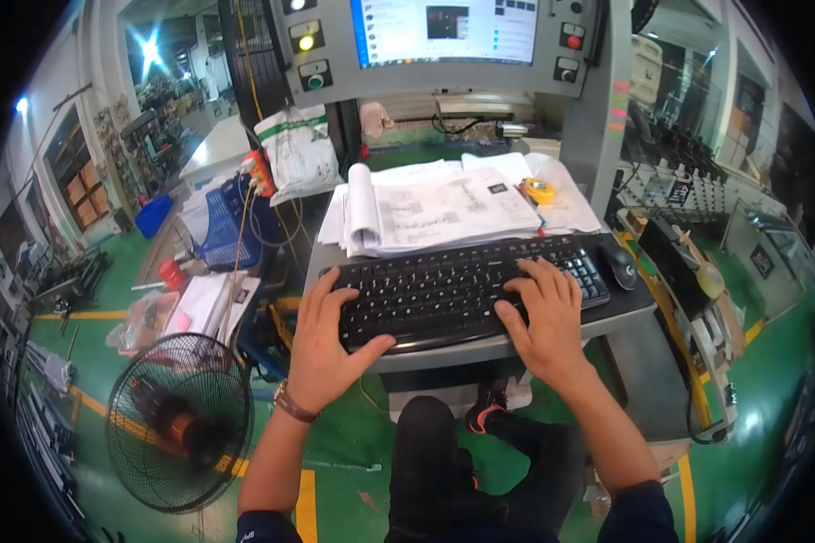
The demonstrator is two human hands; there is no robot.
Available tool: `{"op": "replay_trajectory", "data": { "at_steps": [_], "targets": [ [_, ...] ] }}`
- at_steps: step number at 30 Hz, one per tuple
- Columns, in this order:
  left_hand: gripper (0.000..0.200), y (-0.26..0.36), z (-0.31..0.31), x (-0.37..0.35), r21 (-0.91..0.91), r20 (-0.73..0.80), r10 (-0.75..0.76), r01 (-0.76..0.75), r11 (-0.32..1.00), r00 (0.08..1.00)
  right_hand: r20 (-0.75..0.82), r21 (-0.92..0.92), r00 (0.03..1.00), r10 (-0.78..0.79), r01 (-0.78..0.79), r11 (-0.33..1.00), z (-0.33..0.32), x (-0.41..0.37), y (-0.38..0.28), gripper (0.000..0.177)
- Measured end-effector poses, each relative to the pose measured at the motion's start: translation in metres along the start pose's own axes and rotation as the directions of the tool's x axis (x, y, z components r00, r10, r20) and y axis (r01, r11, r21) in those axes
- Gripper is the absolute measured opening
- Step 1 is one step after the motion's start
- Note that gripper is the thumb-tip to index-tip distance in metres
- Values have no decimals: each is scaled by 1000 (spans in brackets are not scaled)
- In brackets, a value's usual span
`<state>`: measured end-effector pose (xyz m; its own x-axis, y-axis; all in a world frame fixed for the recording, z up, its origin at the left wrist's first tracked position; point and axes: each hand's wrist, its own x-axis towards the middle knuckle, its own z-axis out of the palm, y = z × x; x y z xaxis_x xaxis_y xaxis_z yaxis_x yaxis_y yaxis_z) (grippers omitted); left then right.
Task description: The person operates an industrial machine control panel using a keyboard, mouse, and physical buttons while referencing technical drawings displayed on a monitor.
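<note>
A black keyboard (426, 299) lies on the small desk in front of me. At its left end rests my left hand (330, 339), open, the thumb spread along the front edge and the fingers over the left keys. My right hand (545, 317) is open at the right part of the keyboard, fingers curved over the keys and thumb apart. Neither hand holds anything. Just right of the keyboard sits a black mouse (618, 265). Behind the keys lies a stack of printed papers (453, 213), its top sheets rolled back at the left, with a yellow tape measure (539, 190) on the right side.
A lit monitor (444, 32) in a grey panel with push buttons stands above the desk. To the left are a floor fan (181, 423), a blue basket (226, 226) and a white bag (299, 154). A cart (688, 281) with goods stands at the right.
</note>
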<state>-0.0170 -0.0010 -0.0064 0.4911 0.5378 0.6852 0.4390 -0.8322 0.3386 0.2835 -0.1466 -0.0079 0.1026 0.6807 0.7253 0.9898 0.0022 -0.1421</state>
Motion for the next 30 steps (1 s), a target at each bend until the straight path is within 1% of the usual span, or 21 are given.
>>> {"op": "replay_trajectory", "data": {
  "at_steps": [2,3,5,7,8,9,11,12,14,15,16,17,18,20,21,24,26,29,30],
  "targets": [
    [73,3,-2,0,-38,-7,-42,42,998,999,-42,71,999,31,-28,997,-6,1,4,36],
    [75,3,-3,0,-23,1,-33,33,999,999,-57,111,997,47,-41,993,-8,0,6,36],
    [77,2,-3,0,10,16,-16,15,1000,1000,-92,82,994,57,-50,995,-14,1,18,36],
    [76,0,-4,1,3,30,-47,47,999,998,-108,36,991,79,-75,997,-22,0,37,37],
    [76,-1,-4,2,-1,40,-64,64,998,997,-142,8,986,87,-86,996,-23,0,53,37],
    [76,-4,-3,4,-63,50,-103,106,992,993,-192,-1,977,91,-93,996,-26,1,70,37],
    [77,-15,-4,8,-184,75,-181,192,964,981,-219,-29,963,157,-168,985,-32,2,108,37],
    [74,-21,-5,12,-254,106,-241,261,931,965,-222,-18,960,170,-178,984,-35,4,127,39],
    [72,-28,-3,22,-463,114,-344,356,812,932,-222,5,956,193,-197,980,-40,7,159,41],
    [71,-34,-1,26,-558,127,-391,391,732,912,-176,75,955,238,-228,971,-42,9,168,43],
    [68,-49,3,30,-516,105,-383,379,768,918,-129,145,951,280,-261,954,-43,11,178,46],
    [67,-60,6,33,-527,117,-396,395,753,911,-78,213,944,320,-297,931,-43,12,186,48],
    [67,-64,7,37,-536,133,-409,413,737,903,-58,205,953,299,-282,937,-44,14,189,53],
    [63,-66,10,36,-556,146,-438,440,705,887,-21,273,940,340,-322,906,-44,11,191,52],
    [62,-64,10,35,-541,142,-440,442,716,887,-1,308,934,356,-338,889,-45,12,189,52],
    [60,-60,9,35,-501,122,-438,436,748,891,-33,330,912,409,-376,866,-41,7,193,50],
    [59,-58,9,33,-480,126,-427,432,764,895,-59,354,913,403,-359,864,-42,4,194,48],
    [59,-51,7,34,-525,145,-491,487,698,859,-86,357,912,400,-347,867,-41,2,194,46],
    [59,-50,6,34,-511,140,-493,489,707,859,-86,362,910,407,-352,863,-42,2,192,45]
  ]
}}
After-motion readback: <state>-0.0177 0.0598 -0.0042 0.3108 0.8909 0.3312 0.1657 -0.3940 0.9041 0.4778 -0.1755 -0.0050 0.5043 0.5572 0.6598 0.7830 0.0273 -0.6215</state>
